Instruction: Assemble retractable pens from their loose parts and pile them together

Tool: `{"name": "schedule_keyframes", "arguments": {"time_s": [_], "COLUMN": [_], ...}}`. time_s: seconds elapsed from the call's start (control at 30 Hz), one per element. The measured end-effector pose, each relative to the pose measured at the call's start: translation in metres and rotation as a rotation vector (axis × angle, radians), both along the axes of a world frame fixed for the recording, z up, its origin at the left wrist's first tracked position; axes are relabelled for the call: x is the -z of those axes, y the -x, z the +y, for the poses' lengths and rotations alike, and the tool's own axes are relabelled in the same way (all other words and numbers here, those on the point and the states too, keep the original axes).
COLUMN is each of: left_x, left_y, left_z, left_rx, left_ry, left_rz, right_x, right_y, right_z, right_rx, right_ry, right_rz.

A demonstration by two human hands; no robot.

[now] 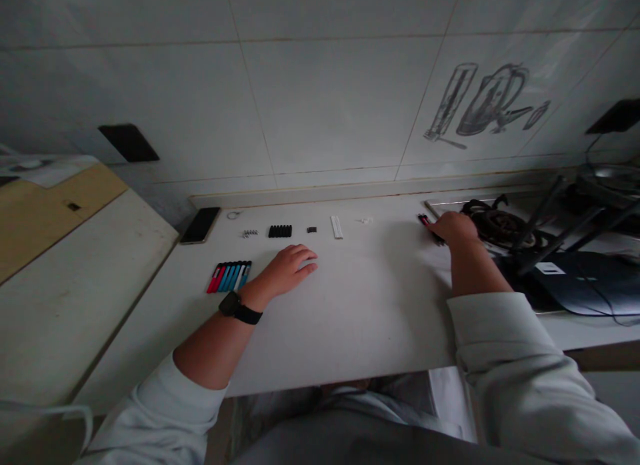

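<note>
On the tabletop [350,318], parts are already laid out in groups. At centre, the grip of the left hand [285,271] is released and empty. At right, dark pens [425,219], apparently not yet sorted, are partly covered by the right hand [455,226]; whether they are grasped cannot be told. Coloured barrels [229,277] are lined up left of centre; black sleeves [280,231], white sticks [337,227] and springs [250,233] are set across mid-frame. On the white label [550,268] at right, no writing can be read.

Dim light, soft shadows, stretched edges
</note>
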State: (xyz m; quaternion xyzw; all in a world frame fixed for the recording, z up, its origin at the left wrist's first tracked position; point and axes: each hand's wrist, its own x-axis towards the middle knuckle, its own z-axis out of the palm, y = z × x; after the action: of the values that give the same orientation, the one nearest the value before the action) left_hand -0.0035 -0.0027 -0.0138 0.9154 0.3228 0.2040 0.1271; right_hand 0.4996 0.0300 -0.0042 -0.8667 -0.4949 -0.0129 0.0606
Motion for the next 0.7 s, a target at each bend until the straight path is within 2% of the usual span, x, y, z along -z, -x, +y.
{"name": "schedule_keyframes", "arguments": {"time_s": [0.1,0.27,0.47,0.7], "left_x": [-0.0005,0.0004,0.0044,0.0019], "left_y": [-0.0001,-0.0001,0.0009,0.0005], "left_z": [0.0000,0.0009,0.0023,0.0009], "left_rx": [-0.002,0.003,0.009,0.011], "left_ry": [0.000,-0.003,-0.010,-0.009], "left_rz": [0.006,0.014,0.001,0.002], "right_x": [-0.0031,-0.0026,-0.0010,-0.0028], "right_y": [-0.0010,-0.0040,-0.0042,-0.0052], "right_z": [0.0000,0.0022,0.0032,0.0039], "right_rx": [0.042,0.018,-0.002,-0.020], "right_ry": [0.075,0.151,0.192,0.191], "right_rz": [-0.042,-0.057,-0.064,-0.040]}}
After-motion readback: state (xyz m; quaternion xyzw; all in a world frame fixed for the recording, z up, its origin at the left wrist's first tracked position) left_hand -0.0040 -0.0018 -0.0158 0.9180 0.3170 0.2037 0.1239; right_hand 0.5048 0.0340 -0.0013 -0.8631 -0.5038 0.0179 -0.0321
